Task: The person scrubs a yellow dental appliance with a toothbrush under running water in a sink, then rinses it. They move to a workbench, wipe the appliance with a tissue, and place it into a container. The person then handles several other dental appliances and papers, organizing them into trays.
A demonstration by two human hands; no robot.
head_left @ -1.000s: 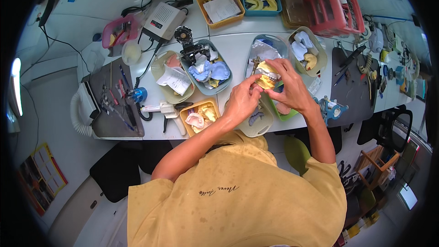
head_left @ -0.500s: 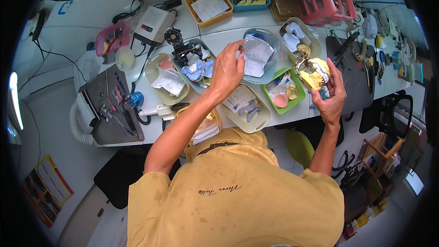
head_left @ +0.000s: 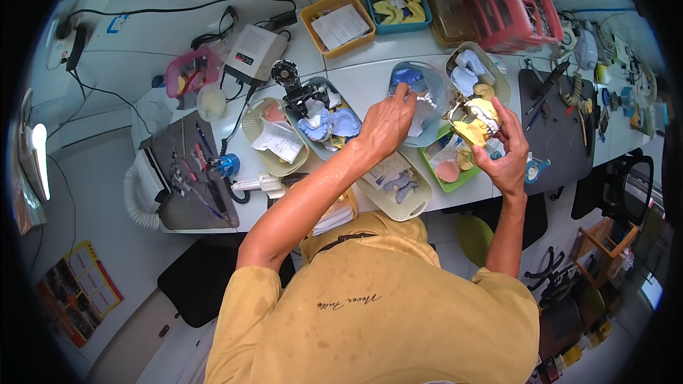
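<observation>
My right hand (head_left: 506, 160) grips a brass-coloured dental articulator with yellow plaster casts (head_left: 478, 121), held up over the right part of the bench. My left hand (head_left: 390, 122) reaches into a round-ended light blue basket (head_left: 439, 85), its fingers pinched together. What they hold, if anything, is hidden. A blue dental impression (head_left: 408, 75) lies in that basket by the fingertips, with a whitish piece (head_left: 425, 103) beside the hand. Partly under the articulator stands a green basket (head_left: 448, 186) with pink and cream pieces and a packet.
Left of my left hand, a blue-grey basket holds a black articulator (head_left: 302, 92) and blue impressions (head_left: 329, 124). Cream baskets (head_left: 257, 160) (head_left: 402, 215) stand nearby. Yellow (head_left: 338, 50) and teal (head_left: 402, 27) baskets and a red rack (head_left: 498, 11) line the back. Dark mats (head_left: 183, 195) (head_left: 551, 149) carry tools.
My left hand has moved down into the light blue basket, and the paper there no longer lies spread out; a blue impression shows. My right hand still holds the articulator, slightly turned.
</observation>
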